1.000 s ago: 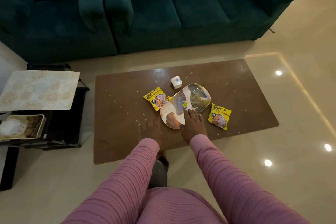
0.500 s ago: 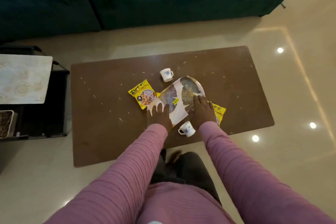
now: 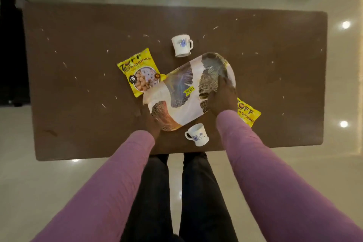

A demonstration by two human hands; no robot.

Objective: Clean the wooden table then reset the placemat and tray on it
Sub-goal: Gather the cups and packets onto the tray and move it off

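Your left hand [image 3: 150,122] gripped the tray [image 3: 182,94] at its near end. Your right hand [image 3: 223,100] gripped its right rim.

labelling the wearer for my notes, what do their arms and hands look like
Long ribbed pinkish-purple sleeves cover both arms to the wrists: left sleeve, right sleeve. The left hand and right hand are bare, no gloves; jewellery cannot be made out.

Dim warm indoor light, ceiling-lamp reflections [image 3: 346,24] glaring on glossy floor [image 3: 343,163], slight motion blur, wide-angle bending at edges
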